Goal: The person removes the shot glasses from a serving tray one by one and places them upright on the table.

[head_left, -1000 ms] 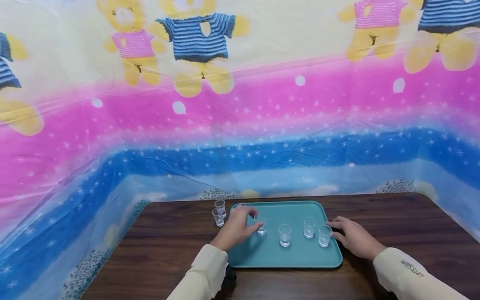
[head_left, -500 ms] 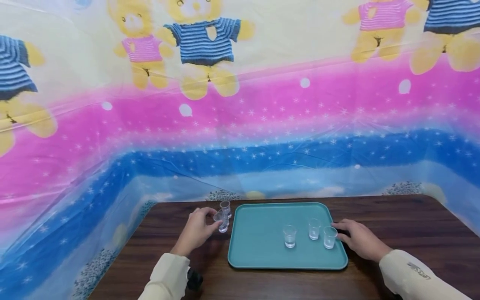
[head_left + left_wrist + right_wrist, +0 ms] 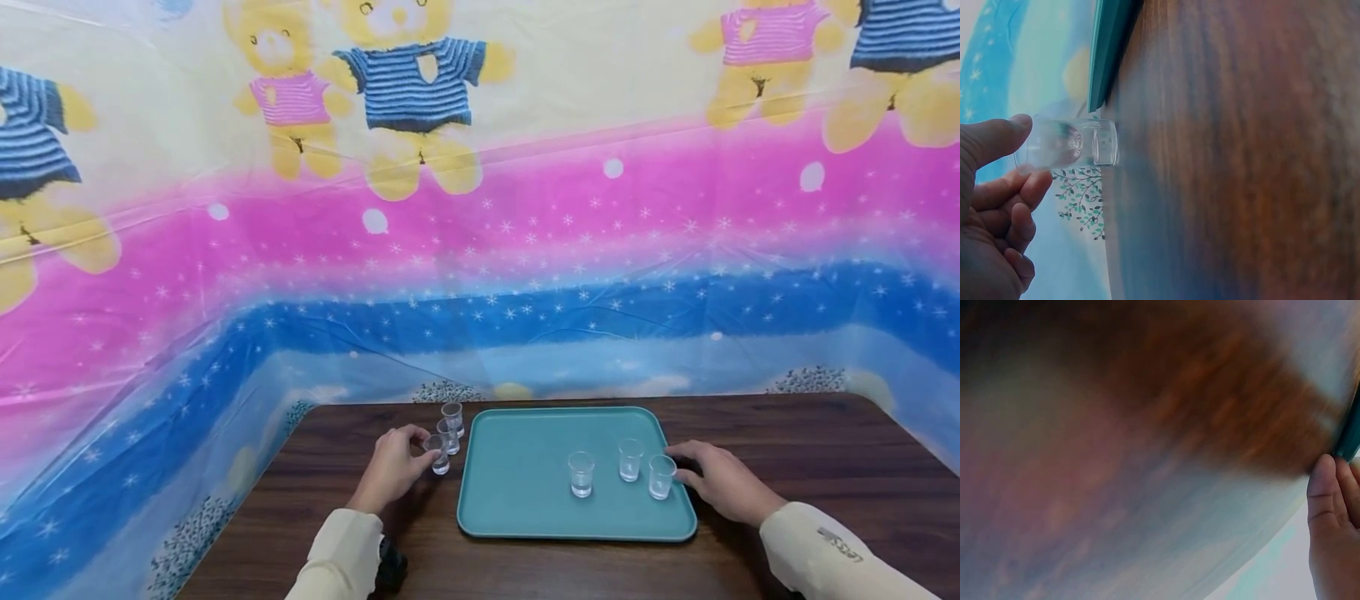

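My left hand [image 3: 395,467] pinches a small clear shot glass [image 3: 440,465] near its rim, to the left of the tray. In the left wrist view that shot glass [image 3: 1100,142] has its base at the wooden tabletop. Two more shot glasses, one nearer [image 3: 448,442] and one farther [image 3: 453,417], form a row behind it. On the green tray [image 3: 517,483] three shot glasses stand upright: one near the middle [image 3: 581,477], one farther right [image 3: 630,462] and one by the right edge [image 3: 661,479]. My right hand [image 3: 723,483] holds the tray's right rim between thumb and fingers.
The tray lies on a dark wood-grain table [image 3: 570,571]. Behind and beside the table hangs a curtain [image 3: 525,283] printed with bears, pink and blue bands. A black device [image 3: 390,567] sits at my left wrist.
My left hand has carried a shot glass from the tray's left part leftward onto the table, at the near end of the row. The right hand stays at the tray rim.
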A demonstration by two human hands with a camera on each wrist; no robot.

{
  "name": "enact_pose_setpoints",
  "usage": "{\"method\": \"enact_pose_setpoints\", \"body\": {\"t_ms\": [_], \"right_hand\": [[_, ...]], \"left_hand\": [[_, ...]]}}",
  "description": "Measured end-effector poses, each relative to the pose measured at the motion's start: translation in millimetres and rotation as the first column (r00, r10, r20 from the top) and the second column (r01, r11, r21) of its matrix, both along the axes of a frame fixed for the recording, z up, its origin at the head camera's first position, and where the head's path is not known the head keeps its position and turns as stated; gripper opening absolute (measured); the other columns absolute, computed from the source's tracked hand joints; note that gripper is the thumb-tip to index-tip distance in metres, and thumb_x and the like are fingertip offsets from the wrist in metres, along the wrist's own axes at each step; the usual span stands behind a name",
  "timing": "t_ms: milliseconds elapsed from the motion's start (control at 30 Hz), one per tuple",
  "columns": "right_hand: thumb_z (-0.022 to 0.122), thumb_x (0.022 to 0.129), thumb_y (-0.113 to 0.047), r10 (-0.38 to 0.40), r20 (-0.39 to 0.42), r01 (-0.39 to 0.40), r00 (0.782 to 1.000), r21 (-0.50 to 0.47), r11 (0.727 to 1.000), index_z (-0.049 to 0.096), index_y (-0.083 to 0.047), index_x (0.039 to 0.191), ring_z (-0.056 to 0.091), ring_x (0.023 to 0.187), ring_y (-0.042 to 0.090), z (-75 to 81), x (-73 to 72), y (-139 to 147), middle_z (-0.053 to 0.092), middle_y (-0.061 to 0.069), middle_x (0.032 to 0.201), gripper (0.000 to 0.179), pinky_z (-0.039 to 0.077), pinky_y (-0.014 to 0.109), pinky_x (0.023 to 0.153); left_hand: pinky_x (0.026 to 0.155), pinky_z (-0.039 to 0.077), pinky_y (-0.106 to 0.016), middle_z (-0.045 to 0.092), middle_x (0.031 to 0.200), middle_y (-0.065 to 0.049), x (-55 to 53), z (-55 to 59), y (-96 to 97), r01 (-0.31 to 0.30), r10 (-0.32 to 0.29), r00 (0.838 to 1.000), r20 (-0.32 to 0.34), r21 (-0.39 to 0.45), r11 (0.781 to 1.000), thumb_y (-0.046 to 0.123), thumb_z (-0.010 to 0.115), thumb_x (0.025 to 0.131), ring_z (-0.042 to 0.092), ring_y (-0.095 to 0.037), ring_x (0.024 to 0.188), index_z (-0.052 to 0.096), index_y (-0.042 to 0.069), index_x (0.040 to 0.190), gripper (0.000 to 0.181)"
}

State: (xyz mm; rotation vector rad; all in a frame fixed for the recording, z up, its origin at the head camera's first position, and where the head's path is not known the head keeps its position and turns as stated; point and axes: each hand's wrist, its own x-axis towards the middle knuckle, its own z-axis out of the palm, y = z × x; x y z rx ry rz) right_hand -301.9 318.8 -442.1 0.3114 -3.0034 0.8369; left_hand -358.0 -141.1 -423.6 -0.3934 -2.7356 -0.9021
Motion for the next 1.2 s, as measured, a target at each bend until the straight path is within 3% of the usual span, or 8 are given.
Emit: {"method": "enact_pose_setpoints", "body": {"t_ms": [200, 567, 700, 833, 900, 1000, 1100, 1200], "right_hand": [[0.067, 0.088, -0.016, 0.003, 0.022, -0.002, 1.0, -0.045, 0.999, 0.06, -0.007, 0.119, 0.056, 0.108, 0.031, 3.2, 2.1, 2, 0.061, 0.008, 0.115, 0.033, 0.047, 0.047, 0.084], [0.067, 0.089, -0.017, 0.053, 0.014, -0.052, 0.998, -0.071, 0.996, 0.059, -0.007, 0.123, 0.054, 0.111, 0.033, 2.0, 2.5, 11, 0.058, 0.011, 0.121, 0.036, 0.045, 0.049, 0.087], [0.066, 0.089, -0.019, 0.059, 0.011, -0.058, 0.998, -0.073, 0.996, 0.059, -0.008, 0.123, 0.053, 0.112, 0.033, 1.6, 1.8, 12, 0.058, 0.011, 0.121, 0.037, 0.044, 0.05, 0.088], [0.066, 0.089, -0.02, 0.06, 0.012, -0.059, 0.998, -0.079, 0.995, 0.059, -0.008, 0.124, 0.053, 0.113, 0.034, 1.5, 1.4, 12, 0.058, 0.011, 0.122, 0.037, 0.043, 0.051, 0.088], [0.066, 0.089, -0.02, 0.06, 0.011, -0.059, 0.998, -0.082, 0.995, 0.059, -0.007, 0.124, 0.053, 0.113, 0.034, 1.6, 1.5, 13, 0.058, 0.011, 0.122, 0.037, 0.043, 0.051, 0.088], [0.066, 0.089, -0.02, 0.06, 0.008, -0.059, 0.998, -0.084, 0.995, 0.059, -0.007, 0.124, 0.052, 0.113, 0.034, 1.5, 1.8, 13, 0.057, 0.012, 0.122, 0.037, 0.043, 0.051, 0.088], [0.066, 0.09, -0.02, 0.057, 0.01, -0.056, 0.998, -0.088, 0.995, 0.059, -0.007, 0.124, 0.052, 0.113, 0.034, 1.3, 2.1, 14, 0.057, 0.012, 0.122, 0.037, 0.043, 0.051, 0.089], [0.066, 0.09, -0.019, 0.047, 0.017, -0.045, 0.999, -0.093, 0.995, 0.058, -0.007, 0.125, 0.052, 0.113, 0.034, 0.4, 2.0, 12, 0.057, 0.011, 0.122, 0.038, 0.043, 0.051, 0.089]], "left_hand": [[0.076, 0.041, -0.04, 0.062, 0.085, -0.004, -1.3, -0.4, 2.4, -0.008, 0.008, 1.0, -0.004, -0.001, 1.0, 0.017, 0.074, 0.083, 0.049, -0.018, 0.078, 0.065, 0.002, 0.1, 0.024], [0.069, 0.044, -0.036, 0.062, 0.092, -0.006, -1.5, -2.6, 3.7, -0.006, 0.006, 1.0, -0.016, 0.031, 0.999, 0.016, 0.075, 0.082, 0.052, -0.022, 0.083, 0.065, 0.0, 0.104, 0.029], [0.083, 0.04, -0.042, 0.061, 0.094, -0.006, 2.8, 1.7, 3.1, -0.023, 0.025, 0.999, -0.036, 0.052, 0.998, 0.017, 0.075, 0.082, 0.051, -0.025, 0.09, 0.063, -0.001, 0.108, 0.034], [0.092, 0.029, -0.049, 0.06, 0.094, -0.007, 10.7, 13.1, 7.2, -0.006, 0.016, 0.994, -0.109, 0.092, 0.996, 0.016, 0.075, 0.082, 0.049, -0.027, 0.094, 0.062, -0.001, 0.109, 0.034], [0.09, 0.031, -0.049, 0.061, 0.095, -0.008, 14.8, 19.5, 14.9, 0.038, -0.023, 0.989, -0.147, 0.1, 0.994, 0.015, 0.075, 0.082, 0.05, -0.026, 0.093, 0.064, 0.0, 0.108, 0.032], [0.087, 0.034, -0.048, 0.062, 0.094, -0.005, 20.6, 27.7, 36.3, 0.152, -0.14, 0.976, -0.166, 0.063, 0.986, 0.017, 0.076, 0.081, 0.05, -0.021, 0.087, 0.066, 0.005, 0.106, 0.03], [0.08, 0.04, -0.041, 0.063, 0.096, -0.002, 25.1, 32.1, 66.1, 0.284, -0.283, 0.95, -0.13, -0.009, 0.959, 0.022, 0.076, 0.081, 0.051, -0.016, 0.083, 0.066, 0.007, 0.107, 0.031], [0.075, 0.045, -0.033, 0.063, 0.101, -0.002, 27.0, 31.8, 97.6, 0.378, -0.382, 0.922, -0.061, -0.063, 0.924, 0.027, 0.075, 0.082, 0.053, -0.016, 0.086, 0.065, 0.008, 0.112, 0.037]]}}
